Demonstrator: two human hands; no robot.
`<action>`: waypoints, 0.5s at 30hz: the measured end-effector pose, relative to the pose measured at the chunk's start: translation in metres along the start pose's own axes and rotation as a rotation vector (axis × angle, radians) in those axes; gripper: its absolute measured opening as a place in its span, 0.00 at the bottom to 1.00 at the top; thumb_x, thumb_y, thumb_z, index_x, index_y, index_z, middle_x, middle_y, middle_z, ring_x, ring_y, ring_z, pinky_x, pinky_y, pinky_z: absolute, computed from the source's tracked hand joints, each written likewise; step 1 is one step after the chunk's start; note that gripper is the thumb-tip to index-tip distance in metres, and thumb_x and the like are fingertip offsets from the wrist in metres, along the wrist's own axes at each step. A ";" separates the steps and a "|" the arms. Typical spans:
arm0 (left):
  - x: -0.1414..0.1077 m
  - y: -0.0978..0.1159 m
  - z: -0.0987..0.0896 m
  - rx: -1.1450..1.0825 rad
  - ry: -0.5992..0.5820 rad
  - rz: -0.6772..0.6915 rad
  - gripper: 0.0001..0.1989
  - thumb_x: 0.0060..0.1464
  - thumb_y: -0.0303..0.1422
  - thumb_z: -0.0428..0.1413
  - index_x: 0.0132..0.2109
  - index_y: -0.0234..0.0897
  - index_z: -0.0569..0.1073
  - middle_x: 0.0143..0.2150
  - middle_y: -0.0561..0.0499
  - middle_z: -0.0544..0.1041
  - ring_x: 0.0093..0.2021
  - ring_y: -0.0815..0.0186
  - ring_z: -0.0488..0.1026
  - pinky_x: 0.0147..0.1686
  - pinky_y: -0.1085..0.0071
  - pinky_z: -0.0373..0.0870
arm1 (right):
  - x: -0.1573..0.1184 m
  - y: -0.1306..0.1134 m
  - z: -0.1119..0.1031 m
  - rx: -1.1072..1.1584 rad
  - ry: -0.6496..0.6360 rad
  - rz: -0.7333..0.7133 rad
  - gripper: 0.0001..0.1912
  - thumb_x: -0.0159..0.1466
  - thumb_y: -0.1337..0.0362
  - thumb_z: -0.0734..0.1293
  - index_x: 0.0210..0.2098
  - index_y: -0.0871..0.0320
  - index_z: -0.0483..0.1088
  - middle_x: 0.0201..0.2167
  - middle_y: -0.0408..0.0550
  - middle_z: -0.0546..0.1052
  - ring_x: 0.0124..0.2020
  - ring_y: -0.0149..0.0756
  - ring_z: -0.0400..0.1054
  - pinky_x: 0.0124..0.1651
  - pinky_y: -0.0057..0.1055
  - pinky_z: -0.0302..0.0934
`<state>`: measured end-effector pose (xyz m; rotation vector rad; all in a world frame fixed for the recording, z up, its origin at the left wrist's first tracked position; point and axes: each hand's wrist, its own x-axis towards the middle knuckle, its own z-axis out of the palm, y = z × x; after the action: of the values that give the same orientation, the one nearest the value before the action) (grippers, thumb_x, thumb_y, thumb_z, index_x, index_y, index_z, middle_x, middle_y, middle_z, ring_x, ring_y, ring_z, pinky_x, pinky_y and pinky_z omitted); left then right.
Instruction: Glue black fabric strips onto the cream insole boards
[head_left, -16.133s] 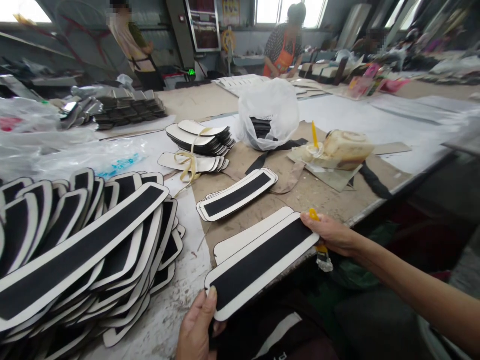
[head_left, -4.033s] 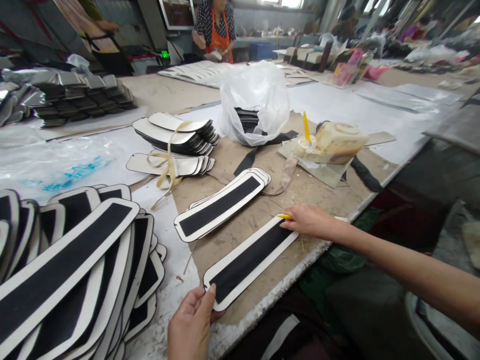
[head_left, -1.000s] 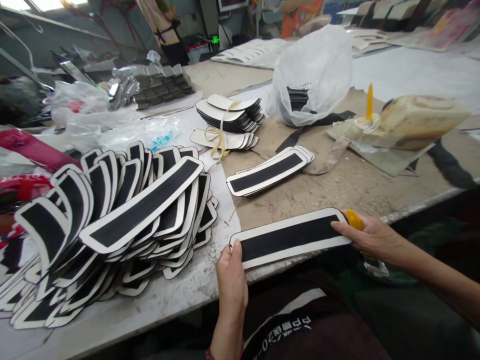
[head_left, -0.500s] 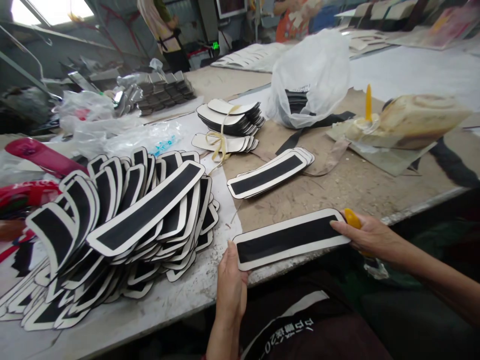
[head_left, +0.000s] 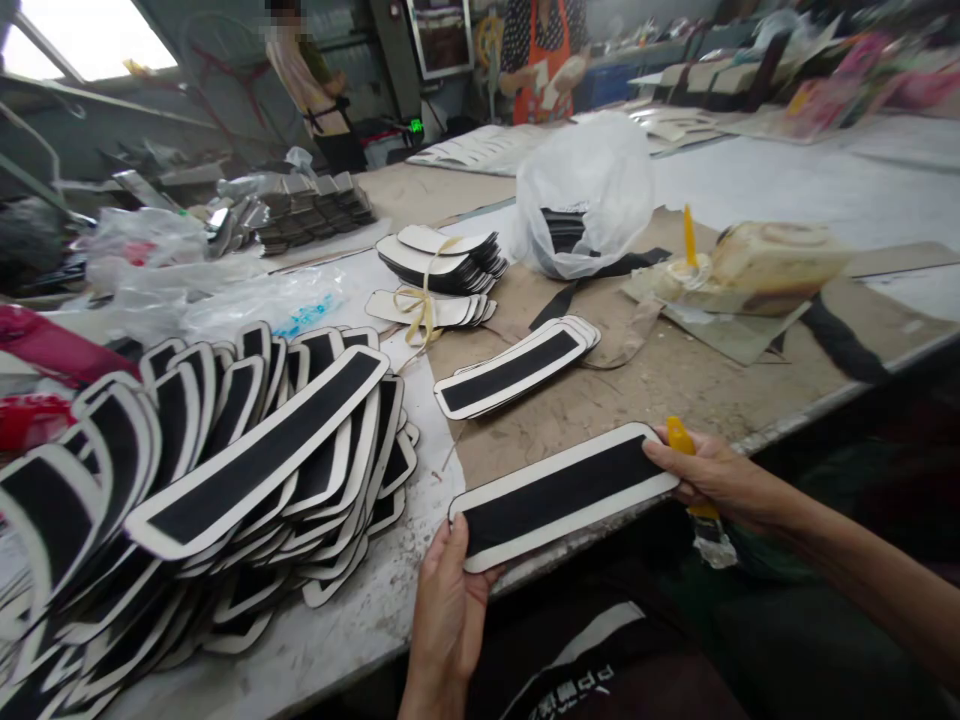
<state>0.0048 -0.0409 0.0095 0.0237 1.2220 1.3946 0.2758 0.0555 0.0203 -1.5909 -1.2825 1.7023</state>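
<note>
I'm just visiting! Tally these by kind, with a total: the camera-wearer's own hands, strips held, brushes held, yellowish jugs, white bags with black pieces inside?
Own hands: 2, left hand and right hand
Held strip: 1
Held brush: 1
Yellowish jug: 1
White bag: 1
Total: 6

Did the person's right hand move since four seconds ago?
Yes, back toward the person: the right hand was over the brown sheet; now it appears at the table's front edge.

At the table's near edge, the left hand pinches, thumb raised; the right hand grips, its bare forearm slanting up to it.
</note>
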 end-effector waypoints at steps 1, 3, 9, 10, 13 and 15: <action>-0.001 0.001 0.001 0.041 -0.014 0.001 0.14 0.47 0.33 0.62 0.43 0.36 0.74 0.42 0.47 0.80 0.42 0.59 0.77 0.41 0.64 0.75 | 0.001 -0.002 0.000 -0.052 0.022 -0.011 0.24 0.53 0.42 0.67 0.28 0.56 0.59 0.14 0.33 0.56 0.16 0.24 0.48 0.19 0.24 0.44; -0.001 0.002 0.005 0.135 -0.037 -0.001 0.18 0.48 0.34 0.62 0.48 0.38 0.72 0.47 0.47 0.78 0.45 0.59 0.76 0.42 0.65 0.75 | 0.004 -0.005 -0.001 -0.148 0.056 -0.052 0.22 0.53 0.43 0.67 0.29 0.57 0.61 0.15 0.34 0.58 0.16 0.25 0.51 0.19 0.24 0.47; 0.000 0.004 0.019 0.216 0.073 0.001 0.25 0.44 0.33 0.64 0.51 0.39 0.71 0.47 0.47 0.78 0.47 0.58 0.74 0.43 0.67 0.73 | 0.010 -0.011 -0.005 -0.327 0.120 -0.120 0.18 0.56 0.49 0.66 0.26 0.58 0.66 0.20 0.40 0.67 0.21 0.28 0.58 0.24 0.26 0.54; 0.001 0.004 0.020 0.216 0.087 -0.002 0.25 0.44 0.33 0.64 0.52 0.40 0.71 0.47 0.47 0.78 0.48 0.57 0.74 0.43 0.66 0.73 | 0.011 -0.013 -0.005 -0.345 0.125 -0.131 0.17 0.56 0.49 0.67 0.25 0.58 0.66 0.21 0.40 0.68 0.22 0.29 0.60 0.26 0.27 0.55; 0.006 0.005 0.021 0.205 0.106 0.002 0.24 0.45 0.33 0.63 0.52 0.41 0.71 0.47 0.47 0.78 0.48 0.57 0.74 0.43 0.66 0.73 | 0.012 -0.020 -0.005 -0.358 0.092 -0.165 0.16 0.55 0.50 0.67 0.26 0.58 0.67 0.22 0.40 0.70 0.25 0.32 0.62 0.29 0.27 0.57; 0.009 0.006 0.022 0.189 0.111 0.012 0.23 0.46 0.32 0.63 0.52 0.42 0.70 0.46 0.48 0.78 0.48 0.58 0.74 0.44 0.67 0.72 | 0.012 -0.025 -0.006 -0.351 0.051 -0.168 0.16 0.56 0.50 0.67 0.27 0.58 0.68 0.23 0.40 0.70 0.26 0.32 0.63 0.30 0.27 0.57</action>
<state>0.0122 -0.0188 0.0177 0.0869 1.4452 1.3005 0.2724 0.0788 0.0361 -1.6467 -1.7084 1.3814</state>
